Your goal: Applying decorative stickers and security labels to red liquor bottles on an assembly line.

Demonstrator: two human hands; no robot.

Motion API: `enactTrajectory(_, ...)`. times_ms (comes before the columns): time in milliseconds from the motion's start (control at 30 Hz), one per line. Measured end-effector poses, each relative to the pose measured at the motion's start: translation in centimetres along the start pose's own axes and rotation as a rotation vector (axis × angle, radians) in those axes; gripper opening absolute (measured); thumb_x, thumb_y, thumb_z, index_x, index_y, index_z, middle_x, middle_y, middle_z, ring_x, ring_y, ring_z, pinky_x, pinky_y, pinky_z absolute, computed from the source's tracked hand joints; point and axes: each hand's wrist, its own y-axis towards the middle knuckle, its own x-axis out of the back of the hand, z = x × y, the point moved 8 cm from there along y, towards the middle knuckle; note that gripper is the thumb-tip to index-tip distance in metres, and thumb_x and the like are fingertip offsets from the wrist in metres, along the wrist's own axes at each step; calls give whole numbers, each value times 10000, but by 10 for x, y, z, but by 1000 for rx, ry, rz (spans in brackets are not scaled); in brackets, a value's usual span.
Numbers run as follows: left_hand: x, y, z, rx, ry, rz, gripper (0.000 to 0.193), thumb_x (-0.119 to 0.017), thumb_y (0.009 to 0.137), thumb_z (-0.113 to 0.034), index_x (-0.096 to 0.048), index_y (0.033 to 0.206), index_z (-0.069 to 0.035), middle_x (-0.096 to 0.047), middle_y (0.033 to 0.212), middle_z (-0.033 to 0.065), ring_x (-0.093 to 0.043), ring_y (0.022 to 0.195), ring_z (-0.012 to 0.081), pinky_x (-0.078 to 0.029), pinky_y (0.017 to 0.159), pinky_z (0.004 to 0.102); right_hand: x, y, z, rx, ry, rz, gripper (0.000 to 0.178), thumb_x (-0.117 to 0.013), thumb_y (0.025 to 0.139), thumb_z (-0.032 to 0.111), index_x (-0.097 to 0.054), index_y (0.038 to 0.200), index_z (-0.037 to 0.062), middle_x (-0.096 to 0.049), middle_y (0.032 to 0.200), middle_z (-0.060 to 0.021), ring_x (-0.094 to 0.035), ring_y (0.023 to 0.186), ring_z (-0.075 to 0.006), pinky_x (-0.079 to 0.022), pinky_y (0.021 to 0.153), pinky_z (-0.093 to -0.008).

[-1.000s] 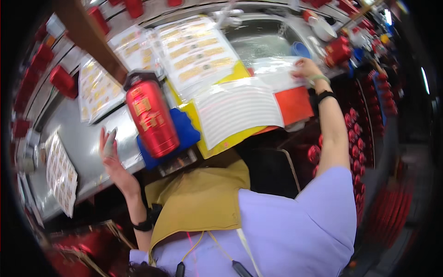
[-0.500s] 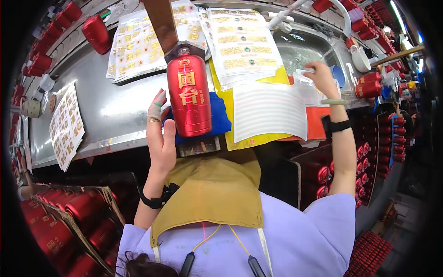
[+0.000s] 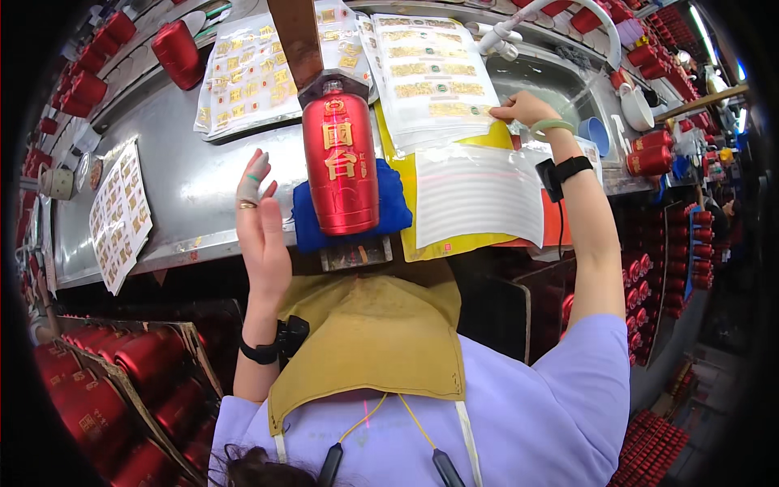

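A shiny red bottle (image 3: 341, 183) with gold lettering lies on a folded blue cloth (image 3: 393, 195), its neck toward a dark notched rest (image 3: 324, 81). Left of the bottle, my left hand (image 3: 264, 252) is open and apart from it, fingers stretched upward, with a wrapped fingertip and a ring. My right hand (image 3: 527, 112) pinches the right edge of a decal sheet (image 3: 434, 77) with gold bands, on top of a stack. Below that stack lie white lined sheets (image 3: 479, 199) on a yellow folder (image 3: 410, 219).
More gold decal sheets (image 3: 247, 77) lie at the back left, and another batch (image 3: 122, 211) at the far left. A wet metal sink (image 3: 527, 73) with a white tap (image 3: 505, 42) is at right, near a blue cup (image 3: 595, 134). Racks of red bottles (image 3: 154, 365) flank me.
My right hand has moved left from the sink's near edge to the decal sheets and now pinches one. My left hand has drawn slightly left, away from the bottle.
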Motion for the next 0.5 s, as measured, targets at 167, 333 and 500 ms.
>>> enactTrajectory(167,10,18,-7,-33,-6,-27,550,-314,1145,-348,-397,1540,26,-433,1578,177,-452,1440,308,-404,1169,456,25,-39,33,80,-320,-193,394,-808,834,407,-788,954,32,-749,846,-175,-733,832,-283,-561,760,-439)
enactTrajectory(333,-6,49,-42,-113,-180,123,563,-321,1144,-369,-479,1464,67,-565,1454,185,-532,1360,271,-404,1153,417,31,-146,191,516,132,-180,339,-733,943,333,-720,889,-2,-460,605,-1,-489,603,-88,-416,565,-294)
enactTrajectory(500,-57,58,-81,40,-583,445,691,-279,1129,-509,-491,1448,66,-593,1397,173,-547,1323,233,-395,1150,367,20,-222,288,867,474,-40,327,-759,933,310,-688,843,4,-470,635,10,-406,606,-76,-344,550,-285)
